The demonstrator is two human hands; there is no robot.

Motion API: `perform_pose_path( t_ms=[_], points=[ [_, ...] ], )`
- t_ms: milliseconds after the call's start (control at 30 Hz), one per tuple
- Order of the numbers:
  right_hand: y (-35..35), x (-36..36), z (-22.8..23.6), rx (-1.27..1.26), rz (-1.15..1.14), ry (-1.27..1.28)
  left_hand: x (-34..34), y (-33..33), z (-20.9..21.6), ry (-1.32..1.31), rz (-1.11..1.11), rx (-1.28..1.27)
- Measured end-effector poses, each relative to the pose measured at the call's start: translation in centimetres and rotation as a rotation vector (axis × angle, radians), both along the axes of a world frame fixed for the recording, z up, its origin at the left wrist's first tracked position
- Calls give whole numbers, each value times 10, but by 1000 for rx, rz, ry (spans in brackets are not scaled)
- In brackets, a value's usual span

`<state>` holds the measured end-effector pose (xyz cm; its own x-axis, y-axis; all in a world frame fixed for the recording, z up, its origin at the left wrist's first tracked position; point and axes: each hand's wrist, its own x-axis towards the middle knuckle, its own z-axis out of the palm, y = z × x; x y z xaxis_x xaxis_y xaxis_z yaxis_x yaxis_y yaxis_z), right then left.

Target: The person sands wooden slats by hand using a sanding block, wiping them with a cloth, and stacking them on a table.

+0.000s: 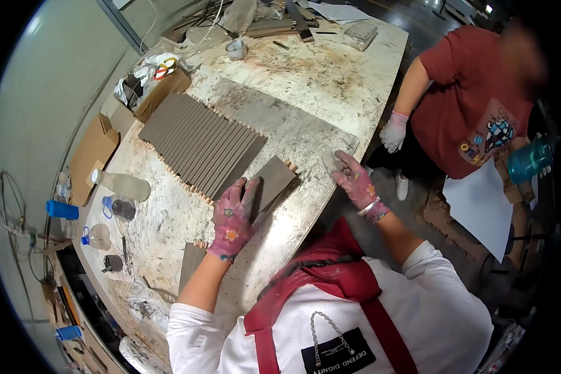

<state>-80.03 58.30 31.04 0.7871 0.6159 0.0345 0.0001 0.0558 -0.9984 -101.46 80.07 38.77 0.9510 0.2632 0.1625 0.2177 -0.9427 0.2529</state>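
Note:
My left hand, in a pink flowered glove, grips the left end of a flat grey-brown board. Wooden dowel pegs stick out of that board's far right end. My right hand, in a matching glove, is raised near the table's right edge. It pinches a small pale grey pad-like piece, whose exact kind I cannot make out. Beyond my left hand lies a row of similar boards, packed side by side on edge, with pegs along both ends.
A stained white worktable carries a capped bottle of cloudy liquid, smaller bottles, a cardboard box with plastic bags and tape, and a white cup. Another person, wearing gloves, stands past the right edge near a blue-green container.

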Motion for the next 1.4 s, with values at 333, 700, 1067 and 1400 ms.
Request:
perform_pose_path(
  t_ms=[333, 700, 1067, 1400],
  points=[
    [39, -12, 74, -226, 242, -279, 7, -20, 22, -27, -84, 35],
    [-8, -13, 80, -428, 352, -245, 7, -3, 21, -87, 52, -292],
    [-3, -28, 95, -155, 103, -459, 20, -5, 24, -372, -171, -2818],
    [41, -63, 164, 3, 447, -948, 27, -20, -6, -455, 455, -2274]
  ],
)
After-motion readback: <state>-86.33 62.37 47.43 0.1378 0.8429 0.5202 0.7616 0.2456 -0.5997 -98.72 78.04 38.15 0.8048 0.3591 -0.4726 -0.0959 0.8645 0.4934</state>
